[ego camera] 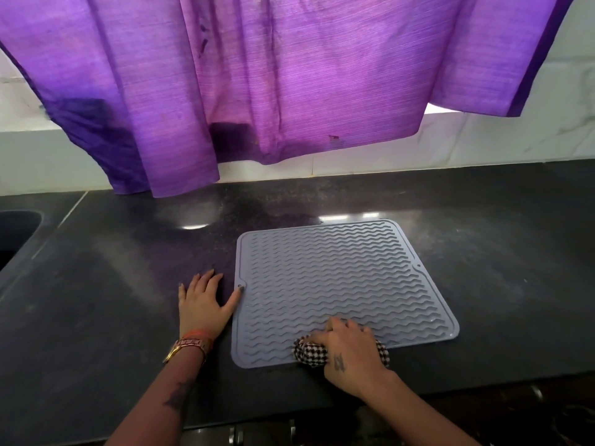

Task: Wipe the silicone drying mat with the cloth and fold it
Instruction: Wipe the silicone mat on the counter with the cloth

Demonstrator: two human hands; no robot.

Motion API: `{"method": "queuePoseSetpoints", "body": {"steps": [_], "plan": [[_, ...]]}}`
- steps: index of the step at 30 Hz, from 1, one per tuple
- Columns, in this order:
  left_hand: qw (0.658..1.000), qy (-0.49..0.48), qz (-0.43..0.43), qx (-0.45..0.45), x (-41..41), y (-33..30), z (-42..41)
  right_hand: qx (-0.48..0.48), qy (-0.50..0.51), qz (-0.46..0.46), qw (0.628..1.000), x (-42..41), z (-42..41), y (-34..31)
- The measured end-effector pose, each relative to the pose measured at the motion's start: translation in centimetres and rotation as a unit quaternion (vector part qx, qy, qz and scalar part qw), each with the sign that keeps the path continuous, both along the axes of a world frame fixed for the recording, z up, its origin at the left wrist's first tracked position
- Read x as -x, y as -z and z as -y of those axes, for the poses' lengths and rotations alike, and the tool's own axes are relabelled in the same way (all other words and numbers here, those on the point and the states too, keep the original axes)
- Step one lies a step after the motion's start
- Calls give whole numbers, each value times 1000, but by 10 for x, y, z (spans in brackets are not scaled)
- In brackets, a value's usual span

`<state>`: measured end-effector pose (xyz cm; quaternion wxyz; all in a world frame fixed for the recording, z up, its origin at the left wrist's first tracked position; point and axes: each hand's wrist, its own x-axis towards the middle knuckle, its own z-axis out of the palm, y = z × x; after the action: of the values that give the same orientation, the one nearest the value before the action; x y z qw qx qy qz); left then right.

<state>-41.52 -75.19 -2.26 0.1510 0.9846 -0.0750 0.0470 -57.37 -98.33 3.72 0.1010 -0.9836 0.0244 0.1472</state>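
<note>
Dark counter [96, 284] under both hands. Grey silicone mat [338, 284] lies flat between them, unfolded. Left hand [203, 304] flat, fingers spread, thumb touching the mat's near-left edge. Right hand [351, 352] grips the bunched checked cloth [309, 350] at the near edge. Risk: thumb-only anchoring lets the mat slide or buckle; the cloth may skip the ridges.

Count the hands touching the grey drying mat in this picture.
2. The left hand lies flat on the counter, its thumb tip at the mat's left edge. The right hand presses the checked cloth near its front edge.
</note>
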Motion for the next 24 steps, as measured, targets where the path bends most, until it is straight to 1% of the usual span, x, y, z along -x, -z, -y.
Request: {"method": "queuePoseSetpoints", "body": {"steps": [12, 24], "plan": [[1000, 1, 3, -2, 0, 1, 1, 23, 33, 22, 999, 9, 34, -1], [1000, 0, 7, -10, -1, 3, 0, 14, 107, 25, 994, 20, 67, -3]]}}
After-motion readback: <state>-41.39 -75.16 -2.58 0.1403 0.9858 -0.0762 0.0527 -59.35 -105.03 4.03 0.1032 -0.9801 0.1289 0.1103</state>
